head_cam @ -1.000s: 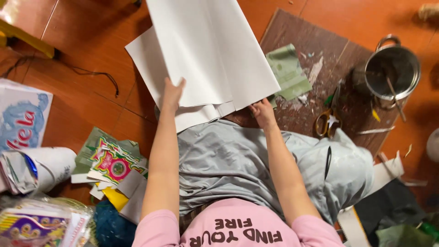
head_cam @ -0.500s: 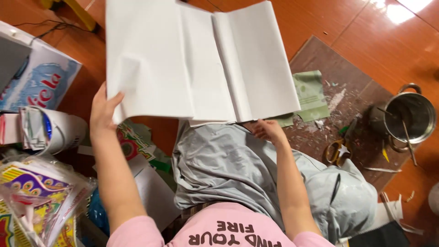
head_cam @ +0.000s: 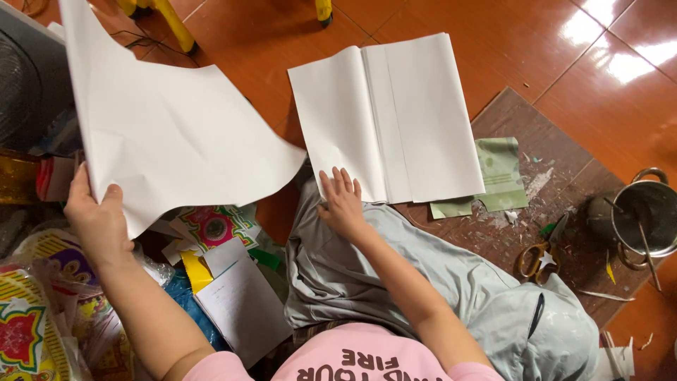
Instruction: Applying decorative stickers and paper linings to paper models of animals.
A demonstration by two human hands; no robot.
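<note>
top: pink, short sleeves, dark lettering | trousers: light grey, loose, possibly a dark pocket slit | forearms: bare

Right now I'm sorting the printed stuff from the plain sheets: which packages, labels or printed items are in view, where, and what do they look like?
Printed packet stack: bottom left under clear plastic; red, yellow, green and purple patterns.
Patterned printed sheet: below the white sheet held by the left hand; red medallion, green-yellow border.
Gold foil pack: left edge; shiny gold.
Folded white paper stack: by the right hand; unprinted.
</note>
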